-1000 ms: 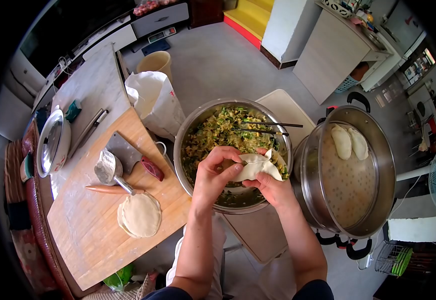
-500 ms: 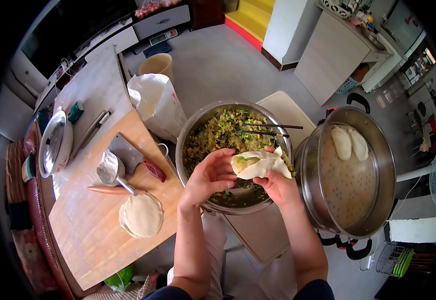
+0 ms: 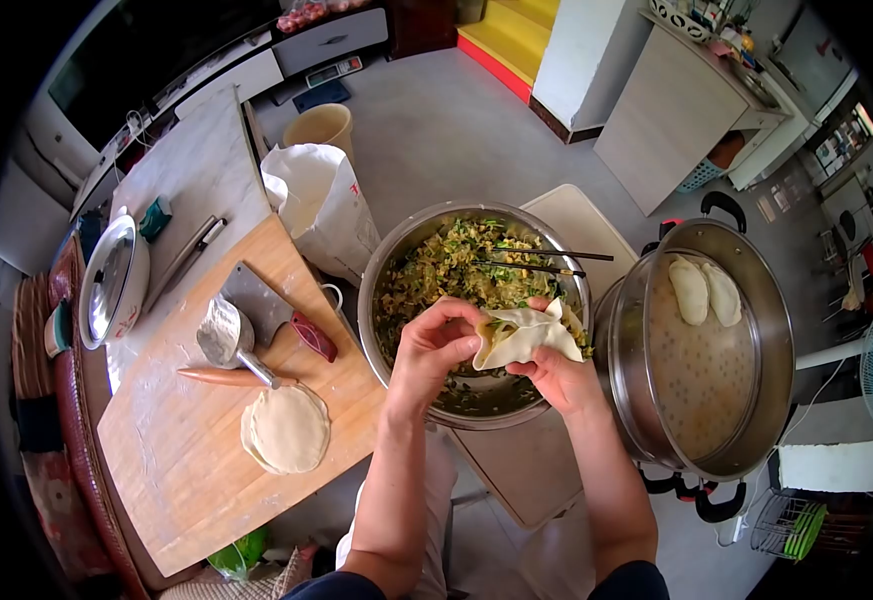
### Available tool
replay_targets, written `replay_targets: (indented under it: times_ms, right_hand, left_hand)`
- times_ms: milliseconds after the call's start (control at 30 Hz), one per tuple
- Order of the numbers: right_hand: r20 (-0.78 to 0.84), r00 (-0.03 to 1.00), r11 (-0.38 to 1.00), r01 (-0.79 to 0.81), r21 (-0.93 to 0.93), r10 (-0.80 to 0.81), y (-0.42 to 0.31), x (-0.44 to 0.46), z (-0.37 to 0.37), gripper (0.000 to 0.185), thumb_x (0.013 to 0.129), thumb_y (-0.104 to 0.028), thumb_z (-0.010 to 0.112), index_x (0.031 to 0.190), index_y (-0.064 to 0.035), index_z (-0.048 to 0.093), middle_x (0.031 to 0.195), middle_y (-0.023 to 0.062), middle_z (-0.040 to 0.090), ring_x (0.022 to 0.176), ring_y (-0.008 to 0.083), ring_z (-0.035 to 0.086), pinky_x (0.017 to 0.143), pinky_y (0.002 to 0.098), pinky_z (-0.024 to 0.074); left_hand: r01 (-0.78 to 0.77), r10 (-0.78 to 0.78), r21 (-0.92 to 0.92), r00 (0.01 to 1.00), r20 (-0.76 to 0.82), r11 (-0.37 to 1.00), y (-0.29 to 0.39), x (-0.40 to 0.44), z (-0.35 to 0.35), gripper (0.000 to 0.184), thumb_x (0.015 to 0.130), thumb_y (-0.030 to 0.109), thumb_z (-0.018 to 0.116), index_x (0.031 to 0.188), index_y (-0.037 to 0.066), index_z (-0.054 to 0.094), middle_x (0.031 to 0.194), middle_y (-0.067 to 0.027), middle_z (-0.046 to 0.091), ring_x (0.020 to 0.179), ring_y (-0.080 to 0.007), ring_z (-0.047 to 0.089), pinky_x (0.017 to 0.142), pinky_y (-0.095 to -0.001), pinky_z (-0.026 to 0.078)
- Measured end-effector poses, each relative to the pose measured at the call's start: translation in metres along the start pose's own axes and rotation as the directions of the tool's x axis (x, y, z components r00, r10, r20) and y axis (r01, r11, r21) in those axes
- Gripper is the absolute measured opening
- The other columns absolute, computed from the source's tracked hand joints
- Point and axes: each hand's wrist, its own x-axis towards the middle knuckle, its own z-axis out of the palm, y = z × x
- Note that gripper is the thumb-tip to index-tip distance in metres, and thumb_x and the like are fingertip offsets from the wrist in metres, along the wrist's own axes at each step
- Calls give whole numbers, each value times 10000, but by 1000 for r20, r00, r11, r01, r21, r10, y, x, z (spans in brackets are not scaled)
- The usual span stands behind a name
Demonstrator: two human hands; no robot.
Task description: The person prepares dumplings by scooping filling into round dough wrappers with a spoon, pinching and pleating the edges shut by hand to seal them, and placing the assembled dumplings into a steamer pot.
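Over a steel bowl [image 3: 381, 375] of chopped green and yellow filling, both hands hold one partly folded dumpling [image 3: 524, 338]. My left hand [image 3: 434, 350] pinches its left end, where the wrapper still gapes and a little filling shows. My right hand [image 3: 559, 372] grips the right part, with the thumb on the front, beside a pleated, closed stretch. Two dark chopsticks [image 3: 556, 262] rest across the bowl's right rim. To the right, a steel steamer pot [image 3: 706, 400] holds two finished dumplings [image 3: 691, 290] on its perforated tray.
On the wooden board [image 3: 176, 470] lie stacked round wrappers [image 3: 286, 430], a cleaver [image 3: 256, 300], a metal scoop [image 3: 221, 335] and a rolling pin [image 3: 211, 377]. Behind stand a white sack [image 3: 331, 220] and a beige bucket [image 3: 321, 128]. A lidded basin [image 3: 116, 280] sits at far left.
My left hand opened away from the dumpling's left end, then came back and pinched it. The opening, wide half a second ago, is now narrower. The view has shifted slightly.
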Motion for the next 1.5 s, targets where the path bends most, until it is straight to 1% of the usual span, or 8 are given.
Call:
replay_targets:
  times_ms: [133, 333, 467, 667, 767, 967, 1267, 1500]
  right_hand:
    - [-8, 1000, 1000, -8, -18, 8, 2, -1, 1, 606, 883, -35, 698, 1410, -60, 401, 1326, 150, 532, 1161, 283, 602, 840, 403, 614]
    - [-13, 1000, 1000, 3, -8, -3, -1, -1, 1, 610, 889, -60, 698, 1418, -57, 394, 1324, 152, 533, 1156, 282, 605, 839, 395, 613]
    - [-24, 1000, 1000, 8, -7, -8, -3, -2, 1, 602, 891, -61, 696, 1414, -55, 399, 1321, 151, 535, 1152, 281, 606, 839, 391, 611]
    - [-13, 1000, 1000, 12, -16, -12, -3, -2, 0, 590, 894, -47, 686, 1412, -55, 402, 1319, 152, 537, 1150, 282, 606, 844, 395, 609]
    - [-12, 1000, 1000, 11, 8, -11, -4, -2, 3, 590, 895, -47, 685, 1413, -56, 402, 1318, 151, 537, 1151, 282, 605, 847, 398, 608]
    - [-19, 1000, 1000, 3, 5, -3, -4, -2, 1, 599, 891, -47, 692, 1416, -64, 404, 1319, 150, 536, 1153, 284, 604, 852, 398, 606]
    - [-20, 1000, 1000, 9, 14, -9, -3, -3, 1, 603, 889, -44, 694, 1415, -62, 401, 1319, 149, 533, 1150, 282, 604, 855, 394, 606]
    - [-17, 1000, 999, 5, 32, -4, -4, -3, -1, 600, 895, -45, 685, 1421, -57, 394, 1325, 152, 530, 1155, 285, 603, 862, 386, 606]
  left_hand:
    - [-106, 106, 5, 991, -79, 994, 6, 2, 19, 241, 805, -11, 759, 1005, 26, 630, 1055, -15, 583, 908, -120, 609, 794, -253, 507]
    - [-250, 256, 284, 967, 18, 925, -1, 4, 7, 347, 782, -49, 763, 1045, 17, 547, 1110, -59, 541, 919, -142, 608, 841, -300, 522]
    - [-135, 142, 49, 973, -180, 990, 16, 0, 25, 231, 780, -72, 754, 917, 10, 587, 1082, -45, 546, 917, -137, 602, 836, -290, 512]
    - [-169, 202, 230, 970, -132, 958, 1, 2, 9, 282, 756, -3, 811, 890, 41, 567, 1005, -35, 561, 891, -124, 566, 817, -256, 473]
    - [-176, 195, 118, 965, -176, 977, 1, 2, 13, 247, 759, 0, 808, 859, 36, 585, 1002, -34, 561, 891, -121, 562, 826, -260, 472]
    - [-154, 187, 179, 965, -182, 972, -9, 1, 4, 184, 781, -64, 764, 883, 23, 637, 1010, -32, 566, 887, -106, 602, 789, -245, 501]
    - [-198, 214, 231, 976, -48, 953, 0, 0, 8, 251, 814, -6, 754, 1056, 3, 688, 1096, -62, 550, 974, -154, 593, 860, -278, 494]
    - [-200, 181, 408, 980, 85, 891, 11, 0, 6, 201, 837, -6, 716, 1038, -1, 717, 1114, -65, 555, 1033, -167, 567, 903, -293, 470]
